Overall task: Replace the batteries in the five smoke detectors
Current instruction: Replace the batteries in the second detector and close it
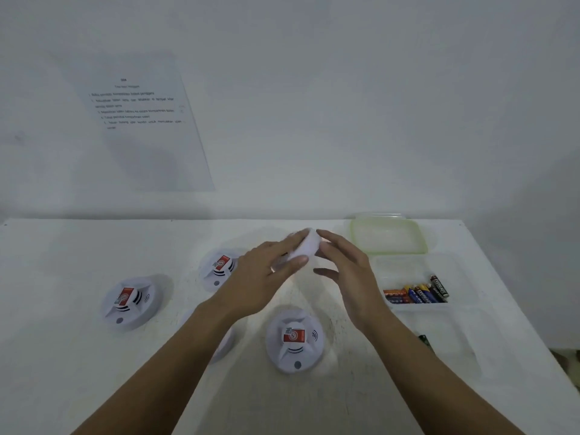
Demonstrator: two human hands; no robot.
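Holding a white smoke detector (306, 246) up off the tabletop (78, 372), both hands meet over the far middle of the surface. The left hand (270, 271) grips it from the left, fingers over the top and thumb at the near edge. The right hand (345, 268) curls its fingers round the right side, thumb stretched out below; blur hides whether that thumb touches.

Three more lie face up with red labels: the left detector (131, 302), the back detector (219, 271) partly behind the left hand, and the front detector (295, 340) between the forearms. A hidden detector (223, 348) shows only as a white edge under the left forearm.

On the right, a clear box (405, 268) holds a row of batteries (417, 293), its green-tinted lid (389, 237) just behind it. A dark loose battery (425, 340) lies beside the right forearm. A printed sheet (141, 120) hangs on the wall.
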